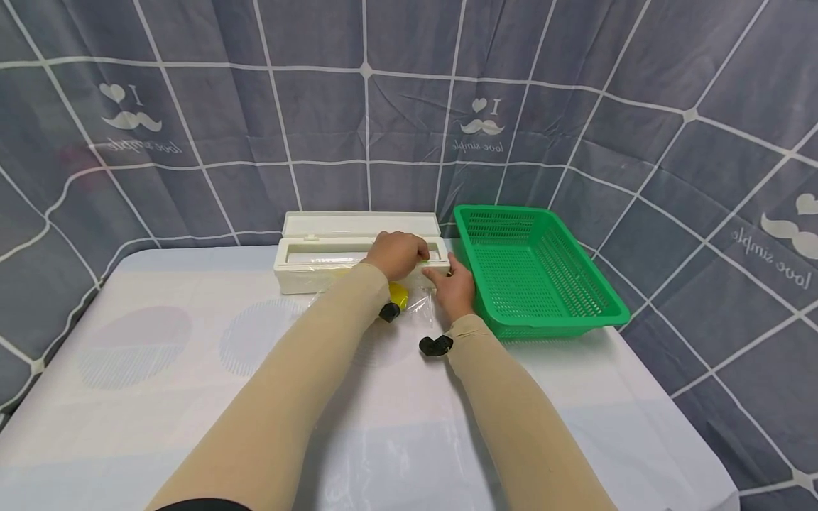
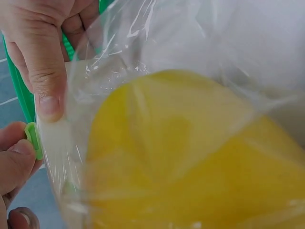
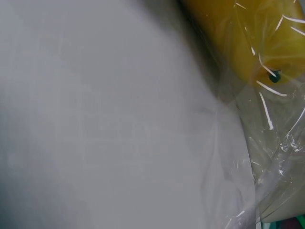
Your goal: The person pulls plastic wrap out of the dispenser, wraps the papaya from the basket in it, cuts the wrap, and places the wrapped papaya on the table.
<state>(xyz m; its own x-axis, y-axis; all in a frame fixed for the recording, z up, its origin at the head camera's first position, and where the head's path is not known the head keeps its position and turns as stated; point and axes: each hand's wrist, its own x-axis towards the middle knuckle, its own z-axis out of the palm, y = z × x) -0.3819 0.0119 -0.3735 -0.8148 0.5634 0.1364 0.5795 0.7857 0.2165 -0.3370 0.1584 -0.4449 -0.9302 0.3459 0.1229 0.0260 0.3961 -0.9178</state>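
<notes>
A white cling film dispenser (image 1: 300, 282) lies at the back of the table with its lid up. My left hand (image 1: 395, 254) reaches over its right part and pinches a small light green slide cutter (image 2: 33, 140) at the box's edge. The right hand (image 1: 455, 291) grips the dispenser's right end, its thumb pressed on the front face. Clear cling film (image 2: 114, 62) hangs from the box, over a smooth yellow rounded fruit (image 2: 186, 152) in front of it. A small dark tip shows on the fruit in the right wrist view. The left forearm partly hides the fruit in the head view.
A green plastic basket (image 1: 505, 329) stands right beside the right hand and the dispenser. Behind the table hangs a grey checked curtain (image 1: 326, 121). A pale printed cloth (image 1: 211, 419) covers the table.
</notes>
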